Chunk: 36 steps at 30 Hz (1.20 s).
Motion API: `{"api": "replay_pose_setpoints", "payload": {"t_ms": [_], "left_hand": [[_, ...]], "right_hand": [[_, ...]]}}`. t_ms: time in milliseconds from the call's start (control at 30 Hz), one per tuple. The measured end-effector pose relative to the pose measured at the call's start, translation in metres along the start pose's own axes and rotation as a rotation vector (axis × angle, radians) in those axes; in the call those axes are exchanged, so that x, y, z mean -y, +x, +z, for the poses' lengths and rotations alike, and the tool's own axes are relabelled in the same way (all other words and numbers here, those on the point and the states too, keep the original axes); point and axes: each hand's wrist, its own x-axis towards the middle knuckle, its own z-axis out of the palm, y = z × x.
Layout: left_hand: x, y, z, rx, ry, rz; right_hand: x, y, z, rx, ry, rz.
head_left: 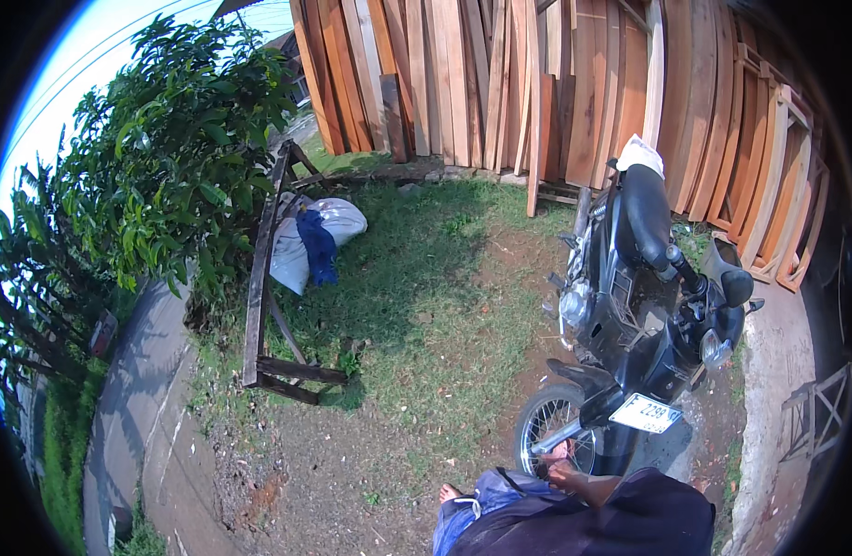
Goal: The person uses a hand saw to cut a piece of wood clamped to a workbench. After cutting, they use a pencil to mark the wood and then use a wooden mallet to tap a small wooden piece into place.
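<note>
My right hand (567, 476) is low in the view, in front of my dark shirt (597, 519) and beside my blue shorts (500, 496). Its fingers look curled. A small pinkish-red thing (557, 452) shows at the fingertips, too small to name. Just beyond is the front wheel (534, 422) of a parked black motorcycle (644, 324), leaning on its stand with a white plate (646, 413) on the front. My left hand is out of view. A bare foot (450, 493) shows on the dirt left of the shorts.
Many long wooden boards (463, 83) stand upright along the far side, with wooden frames (788, 185) at right. A weathered wooden trestle (259, 278) stands at left by white sacks (290, 255) and a blue cloth (317, 246). A leafy tree (176, 139) borders a paved road (134, 398).
</note>
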Motion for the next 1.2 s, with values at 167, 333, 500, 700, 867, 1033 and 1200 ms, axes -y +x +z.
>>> {"api": "replay_pose_setpoints", "payload": {"t_ms": [167, 333, 500, 700, 867, 1033, 1200], "left_hand": [[-0.128, 0.088, 0.056, 0.086, 0.089, 0.106], [-0.225, 0.154, 0.165, 0.191, 0.16, 0.191], [-0.292, 0.18, 0.329, 0.343, 0.218, 0.145], [-0.372, 0.174, 0.468, 0.422, 0.34, 0.026], [-0.433, 0.199, 0.598, 0.491, 0.368, 0.01], [-0.493, 0.269, 0.721, 0.499, 0.408, -0.035], [-0.589, 0.373, 0.771, 0.544, 0.571, 0.171]], "right_hand": [[0.013, 0.04, -0.031, -0.43, 0.636, 0.456], [-0.013, 0.084, -0.065, -0.653, 0.657, 0.373], [-0.102, 0.138, -0.154, -0.236, 0.156, 0.559], [-0.152, 0.213, -0.392, -0.732, 1.423, 0.485], [-0.198, 0.274, -0.602, -0.833, 1.314, 0.577], [-0.273, 0.36, -0.705, -0.844, 0.958, 0.497], [-0.298, 0.415, -0.817, -0.655, 0.465, 0.448]]}}
